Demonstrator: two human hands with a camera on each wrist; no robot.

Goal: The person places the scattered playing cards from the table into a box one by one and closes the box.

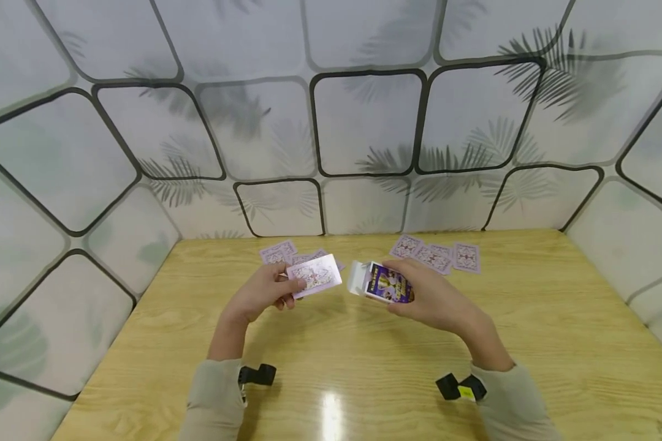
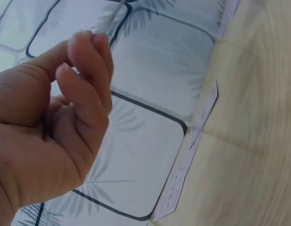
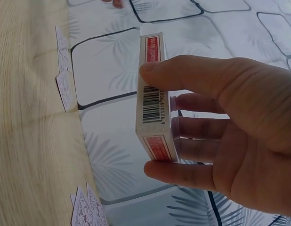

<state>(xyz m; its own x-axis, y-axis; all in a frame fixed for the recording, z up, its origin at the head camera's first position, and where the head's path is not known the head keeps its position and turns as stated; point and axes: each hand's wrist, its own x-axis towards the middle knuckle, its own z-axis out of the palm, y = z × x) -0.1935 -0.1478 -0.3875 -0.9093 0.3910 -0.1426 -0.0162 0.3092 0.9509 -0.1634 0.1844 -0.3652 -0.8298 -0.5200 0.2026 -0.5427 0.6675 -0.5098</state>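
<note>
My left hand (image 1: 265, 289) pinches playing cards (image 1: 315, 275) between thumb and fingers, their patterned backs upward; whether it is one card or a thin stack I cannot tell. In the left wrist view the curled left fingers (image 2: 91, 80) hide most of what they hold. To the right, my right hand (image 1: 433, 295) grips a purple and white card box (image 1: 387, 283), its flap end pointing at the cards. The right wrist view shows the thumb on the barcode side of the card box (image 3: 153, 101) and fingers along the opposite side and end. Both hands are above the table, a small gap between cards and box.
Several loose cards (image 1: 278, 250) lie face down at the table's back edge behind the left hand, and several more cards (image 1: 436, 256) behind the right. The wooden table (image 1: 331, 355) meets a patterned fabric wall (image 1: 364, 202) at the back and sides.
</note>
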